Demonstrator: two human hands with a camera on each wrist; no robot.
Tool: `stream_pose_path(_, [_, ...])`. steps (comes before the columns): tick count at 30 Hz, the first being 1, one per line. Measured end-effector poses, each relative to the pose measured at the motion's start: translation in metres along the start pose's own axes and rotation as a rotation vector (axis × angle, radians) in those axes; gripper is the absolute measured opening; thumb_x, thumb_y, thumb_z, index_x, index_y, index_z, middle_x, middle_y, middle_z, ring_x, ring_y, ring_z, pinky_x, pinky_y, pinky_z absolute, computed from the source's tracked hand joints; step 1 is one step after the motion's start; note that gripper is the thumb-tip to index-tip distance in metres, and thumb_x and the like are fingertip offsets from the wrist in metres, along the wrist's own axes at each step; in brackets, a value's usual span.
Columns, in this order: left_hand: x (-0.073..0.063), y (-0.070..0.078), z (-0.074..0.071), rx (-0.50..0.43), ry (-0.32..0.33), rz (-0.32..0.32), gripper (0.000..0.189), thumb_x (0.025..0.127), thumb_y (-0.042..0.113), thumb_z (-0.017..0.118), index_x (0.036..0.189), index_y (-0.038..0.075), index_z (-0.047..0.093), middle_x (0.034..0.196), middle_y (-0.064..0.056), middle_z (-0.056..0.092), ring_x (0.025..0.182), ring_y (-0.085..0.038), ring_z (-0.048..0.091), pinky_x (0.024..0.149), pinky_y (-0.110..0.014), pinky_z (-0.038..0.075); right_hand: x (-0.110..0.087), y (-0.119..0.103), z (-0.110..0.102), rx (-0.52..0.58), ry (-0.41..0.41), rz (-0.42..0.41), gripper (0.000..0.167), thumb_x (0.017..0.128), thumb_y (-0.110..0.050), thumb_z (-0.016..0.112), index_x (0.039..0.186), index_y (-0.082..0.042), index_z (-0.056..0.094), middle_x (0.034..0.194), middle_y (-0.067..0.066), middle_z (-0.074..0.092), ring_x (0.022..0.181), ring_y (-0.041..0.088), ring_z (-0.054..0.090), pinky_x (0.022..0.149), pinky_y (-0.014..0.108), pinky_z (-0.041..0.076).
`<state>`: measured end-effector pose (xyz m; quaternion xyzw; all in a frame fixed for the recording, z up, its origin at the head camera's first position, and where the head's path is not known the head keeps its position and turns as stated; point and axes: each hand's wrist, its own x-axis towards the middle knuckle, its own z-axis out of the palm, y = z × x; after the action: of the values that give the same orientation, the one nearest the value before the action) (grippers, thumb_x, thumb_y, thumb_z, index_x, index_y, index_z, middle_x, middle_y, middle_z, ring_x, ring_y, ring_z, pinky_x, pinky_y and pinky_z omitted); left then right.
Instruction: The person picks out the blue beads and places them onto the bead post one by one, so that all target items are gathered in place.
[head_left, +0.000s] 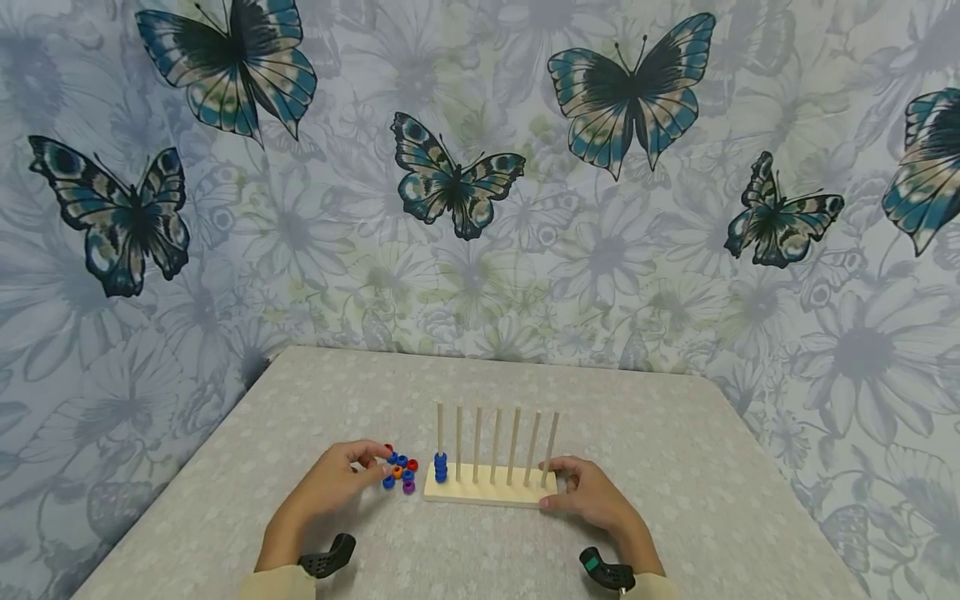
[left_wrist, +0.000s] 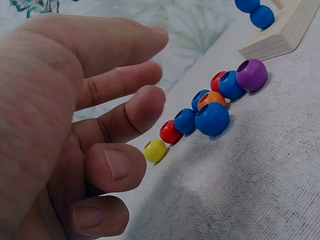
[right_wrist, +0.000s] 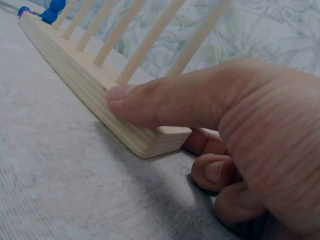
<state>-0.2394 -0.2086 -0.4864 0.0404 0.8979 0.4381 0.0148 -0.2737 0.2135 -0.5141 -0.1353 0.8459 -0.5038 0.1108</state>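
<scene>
A wooden stand (head_left: 480, 497) with a row of upright pegs rests on the table. Its leftmost peg carries a short stack of blue beads (head_left: 440, 468); the other pegs are bare. My right hand (head_left: 588, 498) grips the right end of the base, thumb (right_wrist: 150, 102) along the front edge and fingers behind. Left of the stand lies a loose group of beads: several blue (left_wrist: 212, 120), a purple bead (left_wrist: 255, 77), an orange bead (left_wrist: 212, 100), two red (left_wrist: 170, 132) and a yellow bead (left_wrist: 155, 151). Beside them hovers my left hand (head_left: 337, 482), fingers loosely bent, holding nothing.
The table (head_left: 637, 433) has a pale patterned cover. Behind it stands a wall (head_left: 337, 283) with printed flowers and butterflies. Each wrist wears a black band device, at left (head_left: 330, 557) and right (head_left: 606, 572).
</scene>
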Motion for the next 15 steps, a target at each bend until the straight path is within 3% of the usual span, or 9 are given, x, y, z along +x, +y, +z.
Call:
stream_pose_path(6, [0.001,-0.0027,-0.0003,-0.013,-0.068,0.0,0.029,0.09,0.034,0.074,0.113,0.016,0.073,0.087,-0.001,0.064,0.074,-0.016,0.054,0.059,-0.03,0.042,0.002,0.0024,-0.0005,-0.009,-0.011,0.008,0.059,0.07,-0.024,0.091,0.123,-0.012,0.07,0.078,0.001,0.052,0.061,0.013,0.038,0.05,0.024,0.033])
stream_pose_path(15, [0.0008,-0.0037,0.003,-0.034,-0.083,-0.06,0.033,0.085,0.034,0.08,0.112,0.018,0.073,0.089,-0.002,0.064,0.073,-0.017,0.054,0.058,-0.031,0.042,0.0034,0.0036,-0.0008,-0.025,-0.013,0.007,0.06,0.07,-0.027,0.091,0.124,-0.012,0.069,0.073,0.0,0.05,0.059,0.012,0.037,0.05,0.024,0.033])
